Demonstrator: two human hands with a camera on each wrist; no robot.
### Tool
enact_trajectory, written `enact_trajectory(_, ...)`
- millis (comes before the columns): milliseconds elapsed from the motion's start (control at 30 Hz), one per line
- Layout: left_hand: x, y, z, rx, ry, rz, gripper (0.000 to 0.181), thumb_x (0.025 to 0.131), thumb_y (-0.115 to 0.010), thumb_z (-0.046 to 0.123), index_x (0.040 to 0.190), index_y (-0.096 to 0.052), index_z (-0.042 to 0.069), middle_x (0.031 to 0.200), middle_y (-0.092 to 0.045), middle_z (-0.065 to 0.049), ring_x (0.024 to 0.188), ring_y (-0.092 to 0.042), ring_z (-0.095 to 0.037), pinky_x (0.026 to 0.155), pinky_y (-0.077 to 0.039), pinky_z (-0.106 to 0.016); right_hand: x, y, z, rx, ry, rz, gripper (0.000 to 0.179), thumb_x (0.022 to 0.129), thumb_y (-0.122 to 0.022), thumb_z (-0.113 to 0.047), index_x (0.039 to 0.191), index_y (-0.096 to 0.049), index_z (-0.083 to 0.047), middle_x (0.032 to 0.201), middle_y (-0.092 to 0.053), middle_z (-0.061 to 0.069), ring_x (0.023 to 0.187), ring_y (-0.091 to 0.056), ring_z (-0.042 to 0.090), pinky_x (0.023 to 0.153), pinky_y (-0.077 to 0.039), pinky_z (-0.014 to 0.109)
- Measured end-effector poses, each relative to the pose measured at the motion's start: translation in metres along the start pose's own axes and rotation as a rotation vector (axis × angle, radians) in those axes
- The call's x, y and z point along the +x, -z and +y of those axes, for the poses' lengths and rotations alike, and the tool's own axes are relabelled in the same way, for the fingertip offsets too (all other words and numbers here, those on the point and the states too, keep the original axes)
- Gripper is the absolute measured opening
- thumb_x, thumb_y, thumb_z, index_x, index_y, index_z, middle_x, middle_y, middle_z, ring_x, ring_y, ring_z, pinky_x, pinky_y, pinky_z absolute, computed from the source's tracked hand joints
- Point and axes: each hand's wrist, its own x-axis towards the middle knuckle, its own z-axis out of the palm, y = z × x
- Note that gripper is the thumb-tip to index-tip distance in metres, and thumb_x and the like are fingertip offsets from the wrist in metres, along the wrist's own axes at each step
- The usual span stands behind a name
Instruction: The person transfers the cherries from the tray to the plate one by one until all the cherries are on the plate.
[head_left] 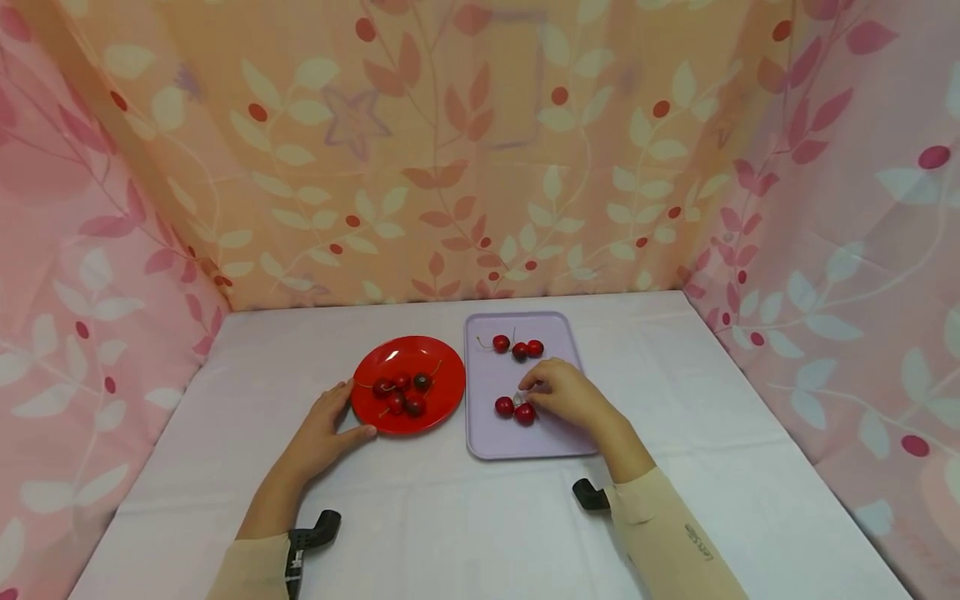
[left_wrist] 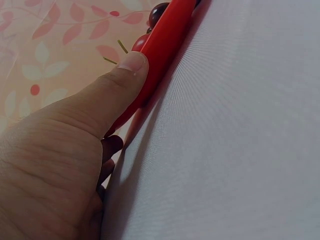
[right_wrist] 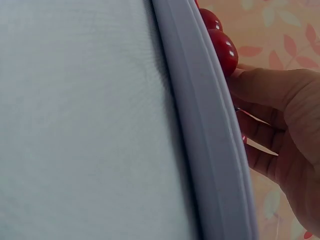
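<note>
A red plate (head_left: 442,408) bears several cherries (head_left: 402,383), some with stems. My left hand (head_left: 322,429) holds its left rim; in the left wrist view the thumb (left_wrist: 132,62) lies on the rim and the other fingers are partly hidden behind it. Over the lilac tray (head_left: 487,446) my right hand (head_left: 566,392) reaches down with bent fingers. Close by its fingertips lie two cherries (head_left: 525,414), and a small pale spot shows there. In the right wrist view the thumb is next to a cherry (right_wrist: 223,52); whether the fingers pinch anything is unclear.
Three more cherries (head_left: 520,351) lie towards the back of the tray. The tray stands just right of the plate on a white-covered table (head_left: 420,517). Patterned cloth (head_left: 450,167) hangs behind and at both sides. Black wrist mounts (head_left: 318,531) stick out from both forearms.
</note>
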Motion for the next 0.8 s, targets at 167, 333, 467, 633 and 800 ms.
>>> enact_trajectory(167, 0.0002, -0.0009, -0.0008, -0.007, -0.001, 0.002, 0.102, 0.084, -0.079, 0.056, 0.163, -0.028, 0.017, 0.167, -0.030, -0.014, 0.155, -0.018, -0.042, 0.118, -0.022, -0.072, 0.0009, -0.0013, 0.0017, -0.023, 0.006, -0.012, 0.016, 0.086, -0.080, -0.010, 0.102, -0.078, -0.012, 0.102, -0.075, -0.003, 0.106, -0.064, 0.022, 0.101, -0.049, 0.044)
enact_trajectory(333, 0.0005, -0.0008, 0.0007, -0.004, 0.006, 0.001, 0.102, 0.084, -0.079, 0.055, 0.163, -0.028, 0.018, 0.167, -0.030, -0.014, 0.155, -0.018, -0.042, 0.117, -0.023, -0.072, -0.0009, -0.0003, 0.0032, -0.051, 0.007, -0.034, 0.021, 0.086, -0.082, -0.013, 0.106, -0.078, -0.011, 0.106, -0.075, -0.002, 0.109, -0.063, 0.023, 0.103, -0.048, 0.045)
enact_trajectory(467, 0.0002, 0.0003, 0.0013, 0.000, 0.014, -0.004, 0.102, 0.084, -0.078, 0.056, 0.164, -0.027, 0.017, 0.167, -0.029, -0.015, 0.155, -0.018, -0.042, 0.117, -0.023, -0.073, -0.0023, 0.0005, 0.0042, -0.080, 0.039, -0.053, 0.025, 0.085, -0.081, -0.012, 0.110, -0.077, -0.011, 0.108, -0.074, -0.001, 0.111, -0.062, 0.023, 0.104, -0.047, 0.044)
enact_trajectory(633, 0.0006, 0.0017, 0.0015, -0.001, 0.011, -0.010, 0.102, 0.084, -0.079, 0.055, 0.164, -0.027, 0.016, 0.167, -0.029, -0.015, 0.155, -0.017, -0.043, 0.117, -0.022, -0.073, -0.0017, 0.0012, 0.0029, -0.099, 0.105, -0.089, 0.029, 0.084, -0.080, -0.011, 0.113, -0.077, -0.011, 0.111, -0.072, 0.002, 0.111, -0.061, 0.024, 0.103, -0.046, 0.044)
enact_trajectory(800, 0.0004, 0.0011, 0.0026, -0.010, 0.009, -0.012, 0.102, 0.084, -0.079, 0.054, 0.164, -0.027, 0.017, 0.167, -0.029, -0.015, 0.155, -0.017, -0.042, 0.117, -0.022, -0.073, -0.0013, 0.0007, 0.0026, -0.122, 0.136, -0.118, 0.026, 0.084, -0.081, -0.011, 0.110, -0.078, -0.012, 0.110, -0.072, 0.001, 0.110, -0.061, 0.022, 0.102, -0.047, 0.043)
